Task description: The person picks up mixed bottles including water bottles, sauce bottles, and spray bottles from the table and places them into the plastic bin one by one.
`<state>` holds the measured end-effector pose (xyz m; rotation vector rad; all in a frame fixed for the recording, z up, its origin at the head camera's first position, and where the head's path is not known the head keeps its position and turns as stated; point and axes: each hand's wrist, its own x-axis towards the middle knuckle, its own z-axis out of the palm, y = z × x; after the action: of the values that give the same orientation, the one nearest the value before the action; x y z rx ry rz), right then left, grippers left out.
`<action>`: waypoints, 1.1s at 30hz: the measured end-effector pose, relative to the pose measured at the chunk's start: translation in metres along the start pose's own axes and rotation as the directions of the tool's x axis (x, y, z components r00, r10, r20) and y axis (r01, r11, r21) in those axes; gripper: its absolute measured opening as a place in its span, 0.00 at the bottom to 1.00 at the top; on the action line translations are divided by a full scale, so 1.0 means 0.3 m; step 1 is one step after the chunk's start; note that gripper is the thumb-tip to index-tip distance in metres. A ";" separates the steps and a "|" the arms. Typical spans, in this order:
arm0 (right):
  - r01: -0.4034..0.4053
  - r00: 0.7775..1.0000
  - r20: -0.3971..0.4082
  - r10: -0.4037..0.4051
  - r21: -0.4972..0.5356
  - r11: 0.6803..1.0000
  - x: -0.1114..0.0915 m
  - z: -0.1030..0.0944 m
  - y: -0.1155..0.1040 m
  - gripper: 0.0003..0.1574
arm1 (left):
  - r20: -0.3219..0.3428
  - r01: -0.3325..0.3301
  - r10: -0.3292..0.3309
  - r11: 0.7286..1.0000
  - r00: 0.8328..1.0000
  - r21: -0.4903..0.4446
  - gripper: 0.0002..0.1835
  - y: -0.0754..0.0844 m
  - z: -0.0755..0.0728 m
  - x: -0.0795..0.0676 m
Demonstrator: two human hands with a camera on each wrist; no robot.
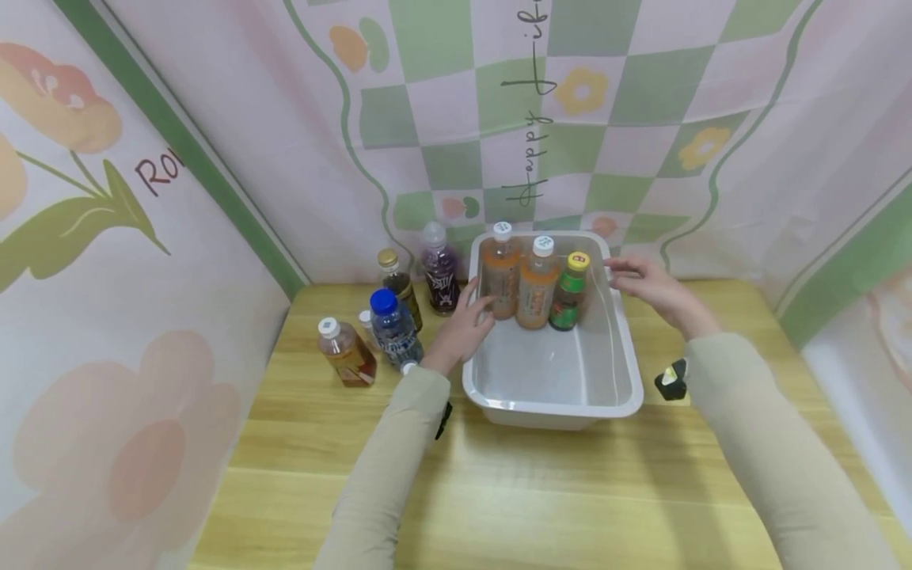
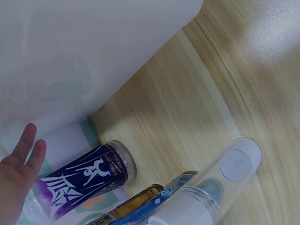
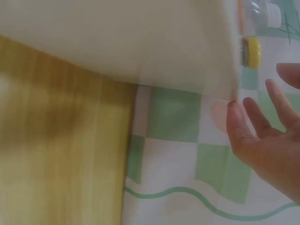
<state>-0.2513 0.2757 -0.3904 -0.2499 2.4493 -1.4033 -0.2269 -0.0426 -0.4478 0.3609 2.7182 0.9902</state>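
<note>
A white plastic basin (image 1: 552,411) stands on the table. Inside its far end are two orange drink bottles (image 1: 502,277) (image 1: 536,294) with white caps, plus a dark bottle (image 1: 568,297) with a green label and yellow cap. My left hand (image 1: 463,331) is at the basin's left rim, fingers loosely extended, holding nothing. On the other side, my right hand (image 1: 659,293) has its fingertips at the right rim near the far corner. The right wrist view shows those fingers (image 3: 238,124) slightly bent, with the thumb apart. A purple-labelled bottle (image 2: 86,178) appears near the left hand.
Left of the basin stand a dark gold-capped bottle (image 1: 400,289), a blue-capped bottle (image 1: 396,332) and a white-capped amber drink bottle (image 1: 349,354). A clear container with a white cap (image 2: 241,154) is close to the left wrist. Patterned cloth (image 1: 442,103) hangs behind the wooden table (image 1: 541,491).
</note>
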 end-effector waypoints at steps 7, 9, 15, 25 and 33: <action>-0.052 0.999 0.007 0.053 -0.011 0.999 -0.023 0.043 0.024 0.38 | -0.004 -0.001 0.001 1.000 1.000 -0.003 0.27 0.004 -0.002 -0.006; -0.046 0.999 -0.005 0.046 -0.004 0.999 -0.027 0.055 0.031 0.38 | -0.005 -0.003 0.003 1.000 1.000 -0.006 0.28 0.003 -0.002 -0.007; -0.003 0.997 -0.082 0.002 -0.009 1.000 -0.031 0.090 0.055 0.37 | -0.009 -0.007 0.007 1.000 1.000 -0.003 0.28 -0.001 0.003 -0.003; 0.022 0.971 -0.232 -0.058 -0.154 0.988 -0.027 0.147 0.060 0.38 | -0.007 0.000 0.000 1.000 1.000 0.001 0.28 -0.006 0.008 0.003; 0.007 0.955 -0.290 -0.063 -0.189 0.982 -0.017 0.189 0.069 0.39 | -0.018 -0.014 0.014 1.000 1.000 -0.003 0.28 -0.010 0.006 0.007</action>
<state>-0.2269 0.2420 -0.4343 -0.1330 2.8392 -1.3057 -0.2286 -0.0430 -0.4513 0.3729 2.7336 1.0061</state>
